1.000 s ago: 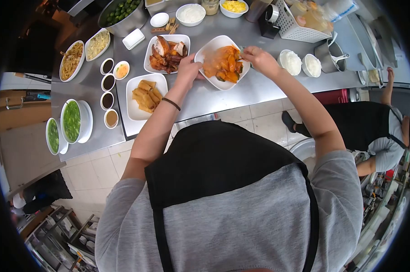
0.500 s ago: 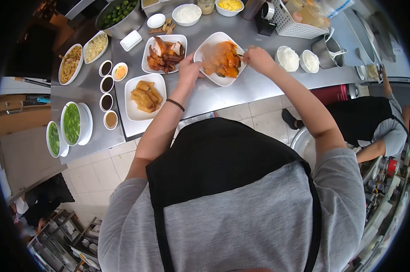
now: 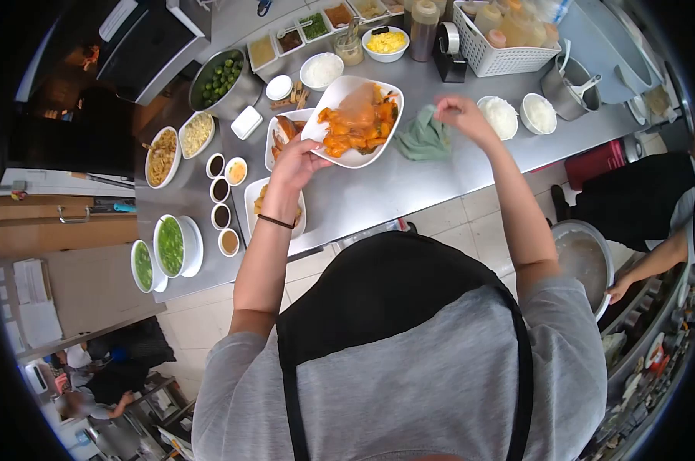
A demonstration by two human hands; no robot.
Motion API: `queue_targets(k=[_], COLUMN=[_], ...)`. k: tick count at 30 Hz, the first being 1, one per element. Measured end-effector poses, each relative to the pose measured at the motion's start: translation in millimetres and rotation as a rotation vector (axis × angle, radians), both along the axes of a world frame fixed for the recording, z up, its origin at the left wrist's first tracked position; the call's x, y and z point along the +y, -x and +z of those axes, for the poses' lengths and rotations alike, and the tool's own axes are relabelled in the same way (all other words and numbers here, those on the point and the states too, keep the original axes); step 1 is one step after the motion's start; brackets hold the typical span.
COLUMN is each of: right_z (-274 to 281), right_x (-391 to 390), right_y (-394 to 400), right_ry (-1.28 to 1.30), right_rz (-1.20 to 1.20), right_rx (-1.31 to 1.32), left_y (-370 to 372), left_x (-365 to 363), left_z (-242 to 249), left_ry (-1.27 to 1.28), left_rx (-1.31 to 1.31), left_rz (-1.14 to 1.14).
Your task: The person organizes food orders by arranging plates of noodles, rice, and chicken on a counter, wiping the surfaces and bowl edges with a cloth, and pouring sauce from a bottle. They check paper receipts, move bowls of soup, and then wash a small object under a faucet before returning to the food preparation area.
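My left hand (image 3: 297,164) grips the near left edge of a white square plate (image 3: 390,92), which is raised above the counter and tilted. Orange-sauced food (image 3: 357,124) lies in it, with steam or blur over its upper part. Beyond the plate's right side, my right hand (image 3: 459,117) is in the air, slightly blurred, with its fingers bent; whether they pinch anything is unclear. Below and left of this hand, a crumpled green cloth (image 3: 426,138) rests on the steel counter. The held plate partly hides a dish of browned meat (image 3: 283,132); my left forearm partly covers a dish of rolls (image 3: 260,201).
Two rice bowls (image 3: 498,117) (image 3: 539,114) stand right of my right hand. Small sauce cups (image 3: 220,189), green soup bowls (image 3: 171,244) and noodle dishes (image 3: 162,157) are at left. A co-worker's hand (image 3: 618,292) touches a large metal bowl (image 3: 585,265) at right.
The plate has risen and tilted in my left hand. My right hand has left its edge and moved right. The green cloth now shows. The co-worker's hand has appeared at the metal bowl.
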State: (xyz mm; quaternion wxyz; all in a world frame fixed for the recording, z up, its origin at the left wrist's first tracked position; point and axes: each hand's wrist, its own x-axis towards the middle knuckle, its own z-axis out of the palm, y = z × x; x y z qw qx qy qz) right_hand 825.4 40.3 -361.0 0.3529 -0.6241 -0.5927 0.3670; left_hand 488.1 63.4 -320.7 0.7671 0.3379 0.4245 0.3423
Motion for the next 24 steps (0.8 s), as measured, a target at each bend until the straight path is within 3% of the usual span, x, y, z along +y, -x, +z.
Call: queue_targets(k=[1, 2, 4, 8, 10, 13, 18, 19, 21, 23, 24], right_z=[7.6, 14.2, 34.7, 29.0, 22.1, 9.9, -3.5, -5.2, -7.1, -19.3, -22.2], right_x=[0.5, 1.4, 8.7, 19.4, 22.0, 22.4, -0.1, -11.2, -24.9, -17.6, -9.8], right_y=[-0.7, 1.4, 21.3, 52.0, 60.9, 76.1, 102.7, 107.5, 114.2, 95.0, 81.0], right_ry=[-0.13, -0.135, -0.141, -0.316, -0.428, -0.654, -0.718, -0.719, -0.74, -0.783, -0.592], right_rz=[0.014, 0.004, -0.095, -0.094, -0.312, -0.398, -0.471, -0.47, 0.009, 0.0, -0.205], right_rx=[0.34, 0.355, 0.688, 0.714, 0.675, 0.749, 0.577, 0.578, 0.416, 0.385, 0.474], left_y=[0.5, -0.1, -4.6, -17.4, -23.4, -39.1, -64.4, -65.9, -64.0, -59.2, -53.2], left_x=[2.6, 5.9, 13.9, 24.4, 28.3, 25.6, 22.1, 24.9, 36.4, 41.8, 40.3], left_z=[2.4, 3.5, 6.0, 0.7, -2.4, -3.1, 8.2, 9.9, 16.5, 21.1, 22.1], left_ry=[-0.004, 0.032, 0.061, 0.073, 0.084, 0.134, 0.127, 0.13, 0.1, 0.069, 0.026], left_rx=[0.017, 0.001, -0.004, -0.052, -0.057, -0.069, -0.144, -0.144, -0.127, -0.123, -0.096], left_rz=[-0.008, -0.012, -0.026, -0.029, -0.019, 0.011, 0.129, 0.139, 0.118, 0.1, 0.146])
